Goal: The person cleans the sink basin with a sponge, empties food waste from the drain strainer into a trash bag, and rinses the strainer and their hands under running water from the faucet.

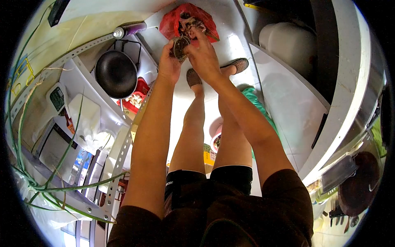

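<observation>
Near the top centre, my left hand (168, 66) is wrapped round the side of a dark round container (180, 48), which looks like a glass or jar with dark contents. My right hand (202, 57) is beside it, its fingers reaching over the edge of an open red plastic bag (168, 22). Brownish dried-looking pieces (191, 27) lie in the bag. What the right fingertips hold, if anything, is too small to make out.
A black frying pan (116, 74) sits on the metal shelf at left, with a spray can (129, 30) above it. Green stalks (61, 189) cross the lower left. A green bag (257, 103) lies beside my legs. A white cabinet (288, 94) stands at right.
</observation>
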A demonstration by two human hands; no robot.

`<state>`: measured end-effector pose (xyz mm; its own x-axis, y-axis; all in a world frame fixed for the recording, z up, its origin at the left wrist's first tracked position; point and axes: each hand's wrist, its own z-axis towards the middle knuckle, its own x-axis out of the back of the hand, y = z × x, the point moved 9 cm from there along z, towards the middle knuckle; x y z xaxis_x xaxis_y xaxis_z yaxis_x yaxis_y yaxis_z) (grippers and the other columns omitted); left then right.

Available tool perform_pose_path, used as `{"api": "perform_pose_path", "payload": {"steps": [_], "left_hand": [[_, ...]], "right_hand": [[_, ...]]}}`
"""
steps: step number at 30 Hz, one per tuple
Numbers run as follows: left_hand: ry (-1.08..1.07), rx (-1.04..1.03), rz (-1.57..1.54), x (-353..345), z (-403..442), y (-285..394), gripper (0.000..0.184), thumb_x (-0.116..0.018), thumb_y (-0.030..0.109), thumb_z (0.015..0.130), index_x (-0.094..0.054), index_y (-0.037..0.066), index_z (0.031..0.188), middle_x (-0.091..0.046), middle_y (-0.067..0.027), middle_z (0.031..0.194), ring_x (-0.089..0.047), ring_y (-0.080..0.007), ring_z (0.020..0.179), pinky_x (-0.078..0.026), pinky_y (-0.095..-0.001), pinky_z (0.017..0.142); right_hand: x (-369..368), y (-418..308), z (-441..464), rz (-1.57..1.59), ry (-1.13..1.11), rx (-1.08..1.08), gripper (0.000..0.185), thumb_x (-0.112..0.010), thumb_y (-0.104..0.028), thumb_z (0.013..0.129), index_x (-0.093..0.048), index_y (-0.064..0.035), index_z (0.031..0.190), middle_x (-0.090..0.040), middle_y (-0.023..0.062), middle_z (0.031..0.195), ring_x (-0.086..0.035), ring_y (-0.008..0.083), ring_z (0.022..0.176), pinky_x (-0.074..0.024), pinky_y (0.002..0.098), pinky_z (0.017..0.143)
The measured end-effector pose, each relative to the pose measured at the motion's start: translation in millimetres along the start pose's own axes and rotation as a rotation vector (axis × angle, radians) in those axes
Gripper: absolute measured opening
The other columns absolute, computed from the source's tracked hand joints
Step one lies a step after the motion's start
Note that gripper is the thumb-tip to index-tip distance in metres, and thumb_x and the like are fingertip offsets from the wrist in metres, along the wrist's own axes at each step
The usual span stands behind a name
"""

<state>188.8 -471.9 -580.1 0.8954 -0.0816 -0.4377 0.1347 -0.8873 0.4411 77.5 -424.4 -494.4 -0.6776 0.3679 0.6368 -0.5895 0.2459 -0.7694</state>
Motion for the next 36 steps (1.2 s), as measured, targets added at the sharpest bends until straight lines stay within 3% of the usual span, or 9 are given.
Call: {"api": "perform_pose_path", "payload": {"steps": [3,9,12,15,18,21,24,30,36], "left_hand": [[-0.018,0.013,-0.035,-0.9,1.3,-0.4,0.035,-0.054,0.036,0.088,-0.057,0.012,0.113,-0.062,-0.0028,0.111,-0.056,-0.0164,0.102,-0.04,-0.0334,0.092],[0.028,-0.002,-0.068,-0.9,4.4,0.6,0.035,-0.049,0.036,0.09,-0.058,0.01,0.111,-0.064,-0.0057,0.106,-0.059,-0.0199,0.097,-0.046,-0.0375,0.082],[0.013,-0.007,-0.076,-2.8,5.0,1.1,0.035,-0.051,0.037,0.089,-0.058,0.011,0.111,-0.064,-0.0051,0.106,-0.059,-0.0192,0.098,-0.045,-0.0363,0.085],[-0.013,0.015,-0.097,-5.8,3.8,-0.6,0.034,-0.054,0.036,0.088,-0.058,0.011,0.11,-0.064,-0.003,0.106,-0.058,-0.0167,0.098,-0.043,-0.0336,0.089],[-0.041,0.042,-0.111,-7.4,6.4,-3.5,0.033,-0.052,0.035,0.089,-0.058,0.01,0.11,-0.064,-0.0038,0.106,-0.059,-0.0179,0.097,-0.045,-0.0343,0.087],[-0.041,0.049,-0.128,-5.8,10.3,-6.6,0.032,-0.048,0.032,0.091,-0.058,0.008,0.11,-0.063,-0.0062,0.107,-0.06,-0.0198,0.098,-0.048,-0.0359,0.086],[-0.016,0.061,-0.123,-13.1,8.1,-9.1,0.032,-0.047,0.031,0.091,-0.058,0.008,0.109,-0.064,-0.0052,0.107,-0.06,-0.0188,0.098,-0.048,-0.0351,0.087],[0.004,0.072,-0.063,-19.7,4.0,-7.8,0.031,-0.048,0.032,0.091,-0.059,0.011,0.111,-0.064,-0.0029,0.107,-0.059,-0.0176,0.099,-0.045,-0.0354,0.088],[-0.008,0.057,-0.03,-8.9,10.4,-11.9,0.033,-0.049,0.035,0.09,-0.059,0.011,0.111,-0.064,-0.0025,0.108,-0.058,-0.0184,0.1,-0.044,-0.0365,0.088]], "right_hand": [[2.8,12.7,-0.3,0.177,0.044,-0.144,0.024,-0.059,0.007,0.072,-0.059,-0.0056,0.092,-0.037,0.0215,0.137,-0.04,0.0402,0.124,-0.04,0.0446,0.099],[-10.4,35.0,-10.1,0.145,0.083,-0.248,0.029,-0.054,0.009,0.075,-0.062,-0.0062,0.098,-0.034,0.0209,0.14,-0.037,0.0402,0.127,-0.0371,0.042,0.102],[-28.1,49.1,-14.6,0.385,0.014,-0.334,0.032,-0.055,0.007,0.077,-0.065,-0.0097,0.102,-0.03,0.02,0.143,-0.034,0.0382,0.13,-0.0347,0.0393,0.104],[-22.5,41.3,-5.0,0.426,0.053,-0.205,0.034,-0.059,0.004,0.078,-0.067,-0.0133,0.105,-0.026,0.0188,0.146,-0.031,0.0368,0.132,-0.0308,0.0406,0.107],[-6.5,18.4,3.3,0.272,0.079,-0.069,0.03,-0.067,-0.002,0.075,-0.067,-0.0124,0.102,-0.024,0.0171,0.147,-0.026,0.038,0.134,-0.0268,0.0452,0.108],[0.8,7.7,11.1,0.077,0.107,-0.126,0.027,-0.073,-0.007,0.065,-0.069,-0.0116,0.091,-0.032,0.0157,0.143,-0.029,0.039,0.132,-0.0269,0.0482,0.107],[-3.6,15.1,13.6,0.021,0.174,-0.176,0.027,-0.075,-0.01,0.061,-0.068,-0.0103,0.087,-0.032,0.0154,0.143,-0.029,0.0417,0.13,-0.0275,0.0507,0.106],[-13.9,31.0,12.7,0.108,0.236,-0.204,0.02,-0.073,-0.009,0.061,-0.068,-0.0087,0.08,-0.036,0.016,0.14,-0.029,0.0415,0.13,-0.0248,0.0528,0.106],[-13.5,27.9,9.9,-0.145,0.063,-0.171,0.019,-0.072,-0.01,0.062,-0.07,-0.0118,0.082,-0.038,0.0124,0.14,-0.03,0.0382,0.13,-0.0224,0.0534,0.107]]}}
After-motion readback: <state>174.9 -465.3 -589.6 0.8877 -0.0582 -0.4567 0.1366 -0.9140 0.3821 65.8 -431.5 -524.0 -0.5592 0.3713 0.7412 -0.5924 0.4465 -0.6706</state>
